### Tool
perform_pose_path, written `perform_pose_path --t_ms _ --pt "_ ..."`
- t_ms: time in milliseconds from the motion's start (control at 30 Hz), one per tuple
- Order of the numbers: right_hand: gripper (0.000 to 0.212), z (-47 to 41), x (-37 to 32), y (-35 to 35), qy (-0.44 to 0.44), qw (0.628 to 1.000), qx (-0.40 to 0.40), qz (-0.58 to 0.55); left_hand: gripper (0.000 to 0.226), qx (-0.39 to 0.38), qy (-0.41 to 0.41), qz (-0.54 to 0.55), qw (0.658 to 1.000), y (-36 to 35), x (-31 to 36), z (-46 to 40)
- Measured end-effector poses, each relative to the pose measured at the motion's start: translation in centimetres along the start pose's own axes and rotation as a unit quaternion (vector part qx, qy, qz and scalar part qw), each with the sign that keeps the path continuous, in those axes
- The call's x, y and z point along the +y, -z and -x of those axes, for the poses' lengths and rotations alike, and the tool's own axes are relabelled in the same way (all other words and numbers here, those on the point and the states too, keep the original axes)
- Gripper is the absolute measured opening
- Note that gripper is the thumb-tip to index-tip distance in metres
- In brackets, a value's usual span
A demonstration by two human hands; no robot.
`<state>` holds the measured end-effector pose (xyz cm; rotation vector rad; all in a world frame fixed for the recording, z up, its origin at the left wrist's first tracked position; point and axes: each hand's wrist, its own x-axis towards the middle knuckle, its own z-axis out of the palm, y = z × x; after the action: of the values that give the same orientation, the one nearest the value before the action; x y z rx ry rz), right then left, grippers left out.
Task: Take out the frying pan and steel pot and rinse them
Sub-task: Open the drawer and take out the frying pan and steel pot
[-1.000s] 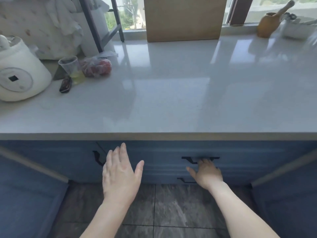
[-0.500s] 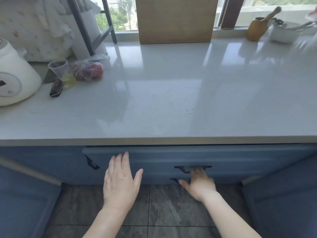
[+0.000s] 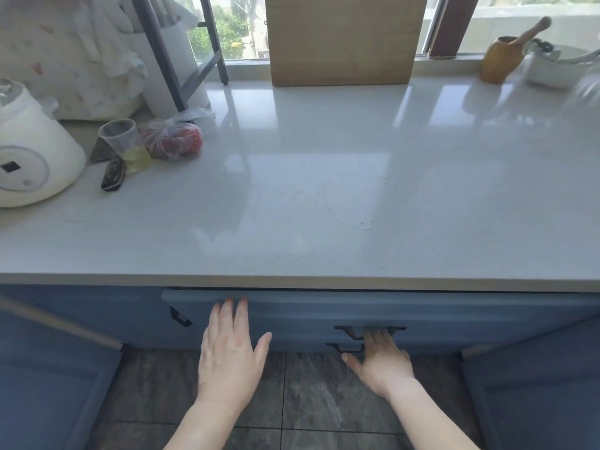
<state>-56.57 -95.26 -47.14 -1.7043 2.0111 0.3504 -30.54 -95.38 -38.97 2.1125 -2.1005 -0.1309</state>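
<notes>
1. The right hand (image 3: 384, 358) has its fingers curled under the black metal bar handle (image 3: 370, 329) of the blue drawer front (image 3: 422, 316) and holds it; the thumb points to 9 o'clock.
2. The left hand (image 3: 229, 352) is flat and relaxed, with straight fingers that lie at the upper edge of the same drawer front. It grips nothing.
3. The frying pan and the steel pot are not in view. I judge that they are inside this drawer or in the cupboard under the worktop, but the picture cannot confirm it. Only a thin dark gap shows under the edge of the pale speckled stone worktop (image 3: 324, 196).
4. My judgement on handling: both things are stiff and rather heavy. The pan is best taken by its long handle, the pot by its rim or side handles, perhaps with two hands. Wet steel will be slippery during rinsing.
5. The worktop is smooth and glossy and reflects the window. At 10 o'clock stand a white rounded plastic appliance (image 3: 29, 157), a clear plastic cup with yellowish liquid (image 3: 125, 142) and a thin crinkled bag with red fruit (image 3: 175, 139).
6. At 12 o'clock a plain wooden board (image 3: 341, 37) leans upright; at 2 o'clock is a wooden mortar with pestle (image 3: 506, 56).
</notes>
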Motion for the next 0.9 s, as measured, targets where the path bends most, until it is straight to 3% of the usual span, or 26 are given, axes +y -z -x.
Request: perform_pose_path --t_ms 433,600,700,800,833,867,900 --pt "0.078 3.3 -0.2 -1.0 -0.002 1.0 0.019 0.018 0.079 -0.03 -0.026 -0.014 0.999 -0.5 -1.4 2.0" --pt "0.074 8.1 0.5 -2.2 -0.007 0.995 0.033 -0.091 0.083 -0.068 -0.029 -0.02 0.997 -0.1 -1.8 4.5" --pt "0.06 12.9 0.9 -1.6 0.009 0.968 0.132 -0.215 0.085 -0.07 -0.04 -0.009 0.997 0.0 -2.3 6.1" --pt "0.025 16.8 2.3 0.4 0.007 0.882 0.362 -0.301 0.085 -0.083 -0.032 0.007 0.996 0.1 -2.3 7.4" --pt "0.024 17.3 3.2 1.2 -0.007 0.855 0.43 -0.292 0.086 -0.089 -0.019 0.014 0.996 0.2 -2.1 7.7" --pt "0.038 17.4 4.4 2.0 -0.027 0.845 0.46 -0.271 0.09 -0.086 0.0 0.017 0.996 0.3 -1.9 7.9" --pt "0.053 17.1 5.6 2.9 -0.063 0.855 0.45 -0.248 0.095 -0.067 0.023 0.015 0.997 0.4 -1.6 8.0"
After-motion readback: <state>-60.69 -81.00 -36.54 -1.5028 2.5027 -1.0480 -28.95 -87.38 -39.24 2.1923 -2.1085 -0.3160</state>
